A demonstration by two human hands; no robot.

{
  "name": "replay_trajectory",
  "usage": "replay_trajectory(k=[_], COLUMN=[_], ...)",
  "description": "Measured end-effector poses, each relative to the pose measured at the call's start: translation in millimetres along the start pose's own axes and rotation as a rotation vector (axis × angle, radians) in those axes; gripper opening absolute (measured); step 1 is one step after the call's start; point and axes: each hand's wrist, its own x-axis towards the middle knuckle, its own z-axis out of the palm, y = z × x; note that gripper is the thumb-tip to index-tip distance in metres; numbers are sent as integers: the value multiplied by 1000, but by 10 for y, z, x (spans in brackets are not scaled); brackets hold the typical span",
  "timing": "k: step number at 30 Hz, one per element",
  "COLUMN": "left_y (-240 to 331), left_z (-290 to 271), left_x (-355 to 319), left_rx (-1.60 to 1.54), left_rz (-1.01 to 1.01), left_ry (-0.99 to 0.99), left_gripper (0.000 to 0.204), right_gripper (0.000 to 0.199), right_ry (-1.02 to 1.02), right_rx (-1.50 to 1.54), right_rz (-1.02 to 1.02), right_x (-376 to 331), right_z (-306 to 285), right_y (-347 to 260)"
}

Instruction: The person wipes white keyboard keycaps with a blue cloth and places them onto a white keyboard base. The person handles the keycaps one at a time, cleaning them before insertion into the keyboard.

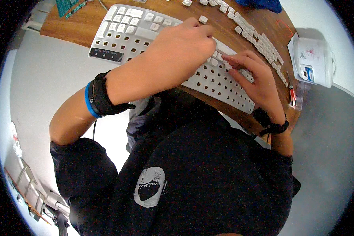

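A white keyboard [240,94] lies across the table, turned so its number pad and black indicator strip [105,54] are at the left. White keycaps [122,28] cover part of its far rows; the nearer rows show bare dark switch sockets. My left hand [190,45] is curled over the keyboard's far middle, its fingertips hidden behind the knuckles. To the right, my right hand [255,74] has thumb and index finger closed about a white keycap [227,65] at the keyboard's surface. One loose keycap [203,19] rests just beyond my left hand.
Rows of loose keycaps [259,43] curve along the wooden table [67,27] beyond the keyboard. At the right stand a white lidded container [312,61] and a red-handled tool [292,96]. Blue cloth [263,4] lies at the far edge, and a green object [67,7] at far left.
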Motion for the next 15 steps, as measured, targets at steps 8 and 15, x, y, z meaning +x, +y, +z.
replay_trajectory(k=[8, 15], left_y=[0, 5], left_z=[13, -15], left_x=[13, 7], left_rx=[-17, -48], left_rz=[-30, -31], left_ry=[-25, -41], left_gripper=[22, 21], right_gripper=[28, 24], right_ry=[-71, -110], right_rx=[402, 509], right_rz=[190, 248], right_x=[-9, 23], right_z=[-52, -53], right_y=[73, 151])
